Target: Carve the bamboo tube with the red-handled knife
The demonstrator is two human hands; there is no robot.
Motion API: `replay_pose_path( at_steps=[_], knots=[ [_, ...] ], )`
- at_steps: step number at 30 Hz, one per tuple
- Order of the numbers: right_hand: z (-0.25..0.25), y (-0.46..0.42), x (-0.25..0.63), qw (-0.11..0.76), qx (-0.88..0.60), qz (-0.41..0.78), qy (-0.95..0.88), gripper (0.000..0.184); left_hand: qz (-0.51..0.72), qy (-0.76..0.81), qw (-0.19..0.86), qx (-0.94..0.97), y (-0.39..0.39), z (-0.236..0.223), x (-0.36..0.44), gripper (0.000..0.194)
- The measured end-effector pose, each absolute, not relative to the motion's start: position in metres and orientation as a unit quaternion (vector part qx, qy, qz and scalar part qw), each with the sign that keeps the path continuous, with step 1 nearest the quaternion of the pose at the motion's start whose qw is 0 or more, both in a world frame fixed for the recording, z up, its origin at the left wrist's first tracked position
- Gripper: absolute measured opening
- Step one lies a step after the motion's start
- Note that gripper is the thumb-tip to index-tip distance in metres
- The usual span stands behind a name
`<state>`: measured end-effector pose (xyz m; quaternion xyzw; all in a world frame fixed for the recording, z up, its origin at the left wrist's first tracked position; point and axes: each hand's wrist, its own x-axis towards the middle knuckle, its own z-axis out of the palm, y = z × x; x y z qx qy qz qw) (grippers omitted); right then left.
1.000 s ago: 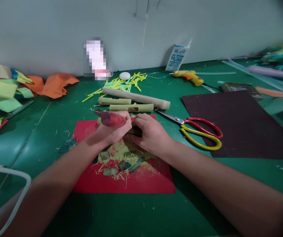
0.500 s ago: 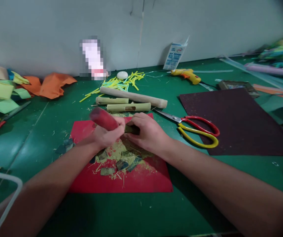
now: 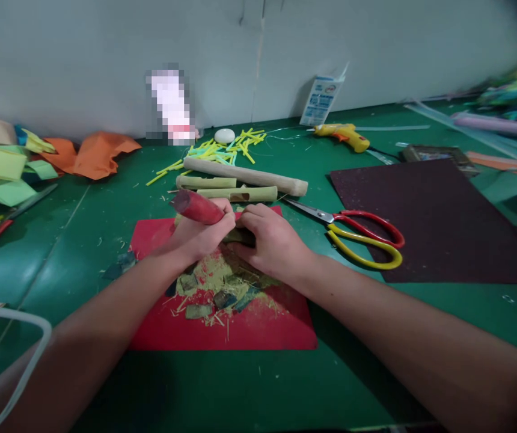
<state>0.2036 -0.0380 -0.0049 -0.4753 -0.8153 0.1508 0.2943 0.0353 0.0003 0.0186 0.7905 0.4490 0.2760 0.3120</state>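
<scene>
My left hand (image 3: pixel 207 234) is closed round a tool with a thick red handle (image 3: pixel 199 207); its working end is hidden behind my fingers. Pinched in my right hand (image 3: pixel 270 237) is a short greenish bamboo piece (image 3: pixel 240 237), mostly covered by the fingers, and the tool meets it from the left. Both hands are over a red sheet (image 3: pixel 258 334) strewn with pale sawdust (image 3: pixel 213 270), splinters and dark bamboo chips (image 3: pixel 199 311). Just beyond my hands lie two cut bamboo tubes (image 3: pixel 263 193), one with a notch, and a longer pale wooden stick (image 3: pixel 249 175).
Red-and-yellow-handled scissors (image 3: pixel 367 240) lie to the right, partly on a dark brown board (image 3: pixel 452 228). Behind are yellow strips (image 3: pixel 208 153), a yellow glue gun (image 3: pixel 344 136) and a carton (image 3: pixel 323 101). Folded papers (image 3: pixel 3 165) and orange cloth-like material (image 3: pixel 103 155) are at left.
The red handle swings outward to the left, then back towards the right and more upright. My right hand keeps its hold on the bamboo piece. The view shifts slightly.
</scene>
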Motion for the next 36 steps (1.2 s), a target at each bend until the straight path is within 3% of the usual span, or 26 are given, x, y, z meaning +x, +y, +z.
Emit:
replay_pose_path(
  at_steps=[19, 23, 36],
  knots=[
    [-0.007, -0.041, 0.203, 0.304, -0.458, 0.167, -0.818, 0.017, 0.293, 0.413, 0.389, 0.769, -0.008, 0.020, 0.030, 0.022],
    [-0.006, -0.040, 0.203, 0.296, -0.470, 0.155, -0.817, 0.018, 0.329, 0.421, 0.381, 0.755, -0.006, 0.018, 0.031, 0.023],
    [-0.007, -0.040, 0.204, 0.314, -0.457, 0.163, -0.816, 0.024, 0.276, 0.404, 0.290, 0.822, -0.002, 0.016, 0.032, 0.025]
  ],
)
